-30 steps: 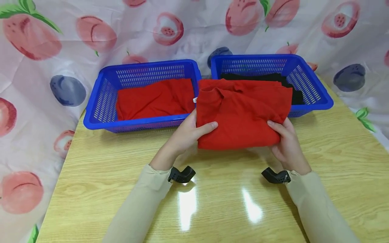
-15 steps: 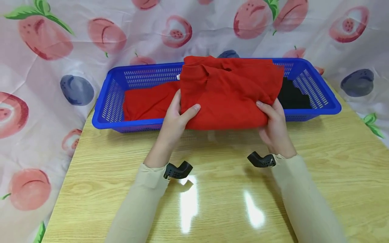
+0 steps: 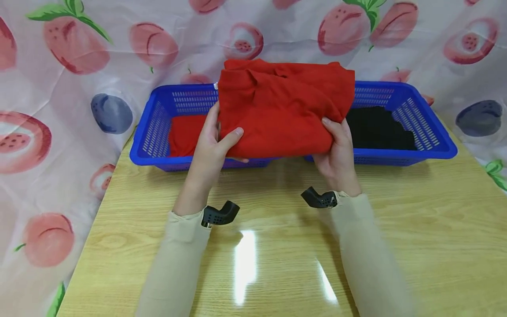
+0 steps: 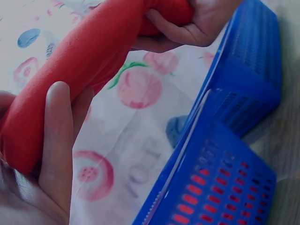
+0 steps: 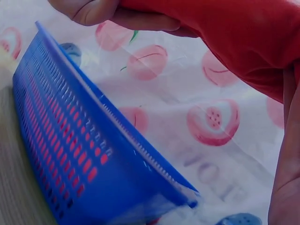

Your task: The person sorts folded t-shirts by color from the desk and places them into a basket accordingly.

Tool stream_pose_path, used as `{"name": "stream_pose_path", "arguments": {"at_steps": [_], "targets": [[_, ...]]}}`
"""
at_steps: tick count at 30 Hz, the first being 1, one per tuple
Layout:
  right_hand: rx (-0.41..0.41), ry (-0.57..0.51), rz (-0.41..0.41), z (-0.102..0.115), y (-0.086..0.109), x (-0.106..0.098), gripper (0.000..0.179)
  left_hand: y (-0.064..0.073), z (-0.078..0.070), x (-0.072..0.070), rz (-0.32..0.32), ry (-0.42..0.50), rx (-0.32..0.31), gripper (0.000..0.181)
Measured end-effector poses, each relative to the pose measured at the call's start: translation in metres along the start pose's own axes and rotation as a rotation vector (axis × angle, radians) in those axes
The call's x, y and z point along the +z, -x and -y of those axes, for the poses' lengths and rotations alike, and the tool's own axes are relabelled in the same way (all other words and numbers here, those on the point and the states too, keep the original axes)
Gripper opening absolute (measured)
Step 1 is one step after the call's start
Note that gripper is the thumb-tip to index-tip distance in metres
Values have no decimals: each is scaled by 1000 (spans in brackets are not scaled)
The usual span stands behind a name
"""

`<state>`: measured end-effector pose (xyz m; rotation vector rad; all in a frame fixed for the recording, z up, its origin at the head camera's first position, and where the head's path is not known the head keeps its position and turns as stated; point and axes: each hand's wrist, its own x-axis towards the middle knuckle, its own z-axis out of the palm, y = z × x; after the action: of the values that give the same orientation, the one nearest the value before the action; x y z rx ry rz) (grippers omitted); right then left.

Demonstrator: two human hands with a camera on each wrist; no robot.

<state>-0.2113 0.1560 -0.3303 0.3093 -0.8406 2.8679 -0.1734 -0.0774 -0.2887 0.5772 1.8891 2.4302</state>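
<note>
A folded red garment [image 3: 285, 110], perhaps a shirt, is held up between both hands in front of and above the two baskets. My left hand [image 3: 211, 145] grips its left edge, thumb on the near face and fingers behind. On the right edge my right hand [image 3: 336, 149] pinches it the same way. In the left blue basket [image 3: 158, 160] lies another red cloth [image 3: 186, 132], partly hidden by the held garment. The right blue basket [image 3: 431, 154] contains black cloth [image 3: 380, 127]. A small white tag [image 3: 215, 86] shows at the garment's left edge.
Both baskets stand side by side at the back of the wooden table [image 3: 277, 246]. Behind them hangs a fruit-print curtain [image 3: 289, 26]. Each wrist carries a black camera mount, such as the left mount [image 3: 219, 214].
Both hands have raised the red garment and carried it left and away from the body, from in front of the right basket to between the two baskets. The head view has shifted slightly.
</note>
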Motion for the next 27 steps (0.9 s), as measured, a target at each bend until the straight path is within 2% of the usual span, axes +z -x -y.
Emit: {"name": "stream_pose_path", "arguments": {"at_steps": [8, 11, 16, 19, 23, 27], "targets": [[-6, -17, -93, -19, -9, 11, 33, -4, 1, -9, -50, -18, 55, 56], [1, -22, -90, -27, -14, 17, 33, -6, -2, -14, -75, -42, 76, 56], [-17, -18, 11, -31, -24, 17, 36, -11, -6, -20, -113, -76, 107, 55], [-14, 21, 59, -33, -27, 14, 37, -12, -5, -26, -144, -77, 124, 53], [42, 117, 108, -41, -27, 12, 38, -9, -1, -37, -218, -75, 147, 53], [102, 157, 163, -48, -26, 11, 42, -8, 2, -48, -291, -64, 160, 53]]}}
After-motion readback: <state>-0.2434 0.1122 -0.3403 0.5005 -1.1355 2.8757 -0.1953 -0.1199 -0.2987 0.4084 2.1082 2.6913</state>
